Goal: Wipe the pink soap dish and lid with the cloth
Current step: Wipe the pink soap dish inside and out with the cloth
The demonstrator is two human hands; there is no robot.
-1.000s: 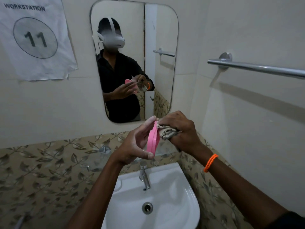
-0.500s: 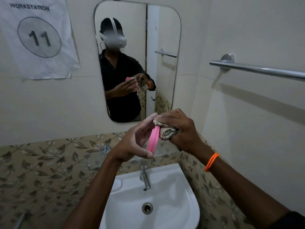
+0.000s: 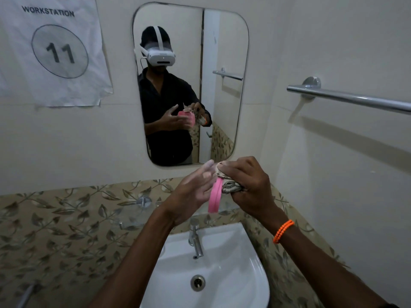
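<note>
Pink plastic, thin and seen edge-on, is all that shows of the soap dish piece; whether it is the dish or the lid I cannot tell. It stands nearly upright in mid-air above the faucet, between the two hands. The left hand lies at 9 o'clock of it, fingers straight and palm against its side. The right hand, at 3 o'clock, grips a bunched, patterned beige cloth and presses it onto the piece's upper edge. An orange beaded bracelet circles the right wrist.

Below sits a glossy white sink with a round metal drain. Leaf-patterned tiles run behind it, and a chrome towel bar hangs at 2 o'clock. A rounded mirror reflects the person.

Since half a second ago, the left thumb has come off the piece's lower edge and the fingers have straightened.
</note>
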